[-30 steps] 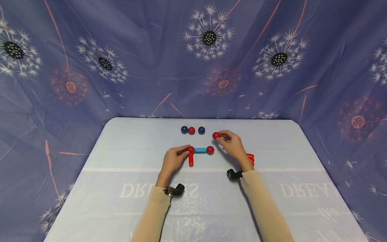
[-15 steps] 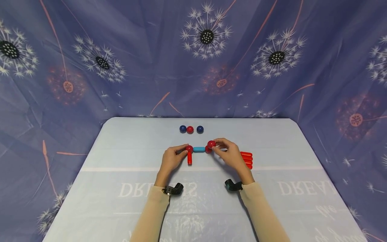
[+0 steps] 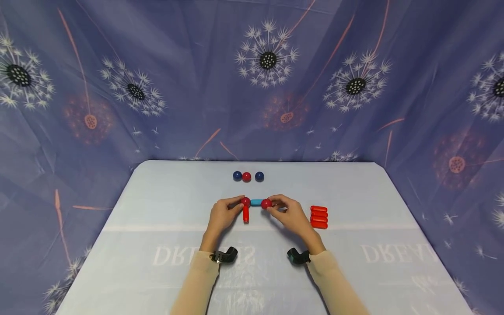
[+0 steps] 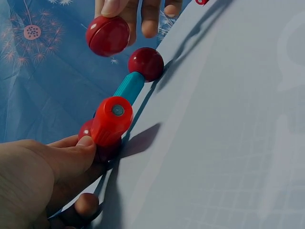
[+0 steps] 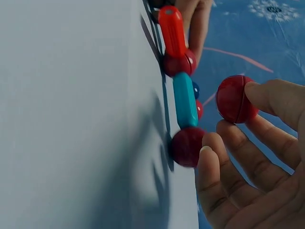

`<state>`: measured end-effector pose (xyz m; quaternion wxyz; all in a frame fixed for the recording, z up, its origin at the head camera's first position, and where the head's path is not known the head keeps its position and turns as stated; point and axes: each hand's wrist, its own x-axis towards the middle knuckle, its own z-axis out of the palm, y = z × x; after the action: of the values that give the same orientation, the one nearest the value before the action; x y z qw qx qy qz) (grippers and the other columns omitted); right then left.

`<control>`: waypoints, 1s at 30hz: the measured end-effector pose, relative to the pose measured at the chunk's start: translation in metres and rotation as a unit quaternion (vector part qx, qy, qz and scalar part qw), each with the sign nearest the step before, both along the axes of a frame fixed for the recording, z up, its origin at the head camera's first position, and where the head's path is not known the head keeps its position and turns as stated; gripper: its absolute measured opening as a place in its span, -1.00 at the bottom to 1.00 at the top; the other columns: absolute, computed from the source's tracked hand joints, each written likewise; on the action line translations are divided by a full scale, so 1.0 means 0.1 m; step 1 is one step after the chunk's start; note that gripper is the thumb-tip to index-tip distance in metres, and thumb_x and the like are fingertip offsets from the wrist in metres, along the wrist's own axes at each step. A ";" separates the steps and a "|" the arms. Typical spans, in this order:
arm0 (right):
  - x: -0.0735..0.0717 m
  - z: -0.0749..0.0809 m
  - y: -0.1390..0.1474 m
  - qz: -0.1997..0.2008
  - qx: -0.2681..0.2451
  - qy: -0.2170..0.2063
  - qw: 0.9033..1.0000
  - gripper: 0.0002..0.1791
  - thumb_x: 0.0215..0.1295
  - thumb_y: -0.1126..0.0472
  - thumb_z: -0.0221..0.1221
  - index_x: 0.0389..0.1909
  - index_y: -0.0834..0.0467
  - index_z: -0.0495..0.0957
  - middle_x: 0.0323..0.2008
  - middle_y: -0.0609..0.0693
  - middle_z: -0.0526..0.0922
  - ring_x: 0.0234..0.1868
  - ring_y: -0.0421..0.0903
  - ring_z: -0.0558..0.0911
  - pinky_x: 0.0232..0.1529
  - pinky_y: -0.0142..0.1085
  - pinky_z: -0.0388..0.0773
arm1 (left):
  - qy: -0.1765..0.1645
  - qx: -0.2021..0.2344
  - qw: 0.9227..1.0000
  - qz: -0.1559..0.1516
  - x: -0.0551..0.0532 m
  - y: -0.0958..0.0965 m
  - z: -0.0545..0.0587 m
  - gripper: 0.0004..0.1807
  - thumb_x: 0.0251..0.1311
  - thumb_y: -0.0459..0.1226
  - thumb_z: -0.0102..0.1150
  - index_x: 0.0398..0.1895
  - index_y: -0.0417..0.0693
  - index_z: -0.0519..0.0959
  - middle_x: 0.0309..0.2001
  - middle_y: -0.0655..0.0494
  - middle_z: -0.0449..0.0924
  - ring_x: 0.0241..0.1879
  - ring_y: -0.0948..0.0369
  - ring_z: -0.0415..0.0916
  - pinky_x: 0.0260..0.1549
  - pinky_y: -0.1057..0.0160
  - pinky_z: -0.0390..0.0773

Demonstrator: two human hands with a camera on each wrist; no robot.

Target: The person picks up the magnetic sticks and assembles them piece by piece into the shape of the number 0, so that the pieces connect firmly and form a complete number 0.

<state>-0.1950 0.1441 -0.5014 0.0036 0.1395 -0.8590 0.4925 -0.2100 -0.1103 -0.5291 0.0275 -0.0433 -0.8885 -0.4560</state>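
Note:
My left hand [image 3: 221, 215] pinches a red ball [image 3: 246, 201] from its left side. Out of that ball come a red rod [image 3: 246, 214], pointing toward me, and a light blue rod [image 3: 256, 202] running right. At the blue rod's far end sits another red ball [image 5: 188, 147], hidden in the head view. Just above that end ball, with a gap showing in the left wrist view, my right hand [image 3: 290, 214] holds a loose red ball [image 5: 233, 99] between thumb and fingers. A round metallic spot [image 4: 117, 110] shows on the red rod's free end.
Behind the joined pieces, a dark blue ball [image 3: 237, 176], a red ball [image 3: 246, 177] and another dark blue ball [image 3: 259, 176] line up. Several red rods [image 3: 319, 217] lie stacked side by side, right of my right hand. A patterned curtain [image 3: 252, 87] hangs beyond the table [image 3: 165, 183].
My right hand has carried its red ball leftward and toward me, over the blue rod's right end. The left hand keeps its grip in place. The head view has tilted slightly up.

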 end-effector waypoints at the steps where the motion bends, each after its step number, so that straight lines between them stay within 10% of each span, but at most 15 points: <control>1: 0.02 -0.02 -0.02 0.004 0.001 -0.006 1.000 -0.67 0.33 0.15 0.38 0.09 0.04 0.67 -0.13 -0.06 0.76 -0.17 -0.18 0.69 -0.07 -0.29 0.65 | -0.003 0.000 1.000 0.000 0.02 0.00 -0.02 -0.67 0.33 -0.18 0.35 0.15 0.17 0.74 0.16 -0.02 0.71 0.07 0.00 0.66 0.10 -0.11 0.59; 30: 0.20 -0.10 -0.35 0.101 0.018 -0.029 0.994 -0.72 0.30 0.16 0.40 0.00 0.05 0.67 -0.23 -0.15 0.72 -0.23 -0.25 0.67 -0.18 -0.37 0.63 | 0.010 0.008 1.000 -0.008 0.03 0.00 0.02 -0.66 0.32 -0.21 0.36 0.15 0.12 0.73 0.10 -0.02 0.74 0.09 -0.03 0.68 0.09 -0.11 0.61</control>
<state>-0.1752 0.1086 -0.5117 -0.0734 0.2116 -0.8491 0.4784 -0.2066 -0.1104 -0.5274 0.0332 -0.0545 -0.8843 -0.4626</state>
